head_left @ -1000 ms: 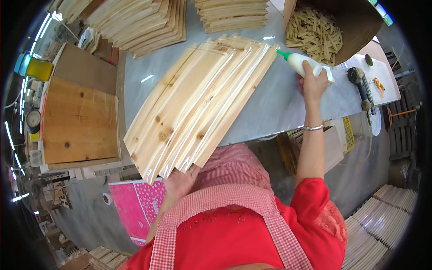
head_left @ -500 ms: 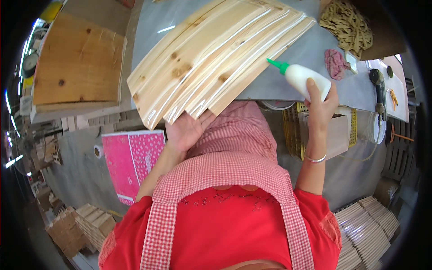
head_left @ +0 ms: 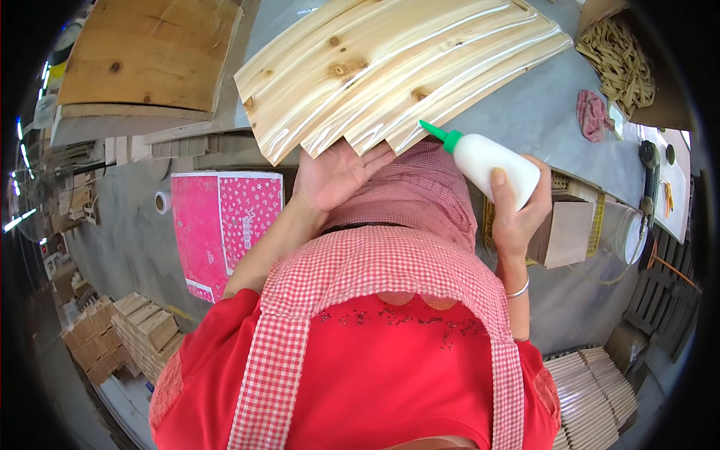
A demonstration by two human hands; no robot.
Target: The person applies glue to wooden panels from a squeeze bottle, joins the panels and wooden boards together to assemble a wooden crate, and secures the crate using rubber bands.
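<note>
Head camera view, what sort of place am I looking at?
Probably a woodworking workshop: overlapping wooden boards lie on a grey worktable, the right hand holds a white squeeze bottle, and stacked wooden pieces stand at lower left.

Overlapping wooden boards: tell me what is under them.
The palm-up left hand lies at their near ends, fingers partly covered. The gray tabletop shows beside the wooden boards; whatever else lies beneath them is hidden.

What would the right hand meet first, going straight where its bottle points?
Likely the near end of the wooden boards, met by the green nozzle of the bottle in the right hand; depth is unclear, so they may touch.
</note>
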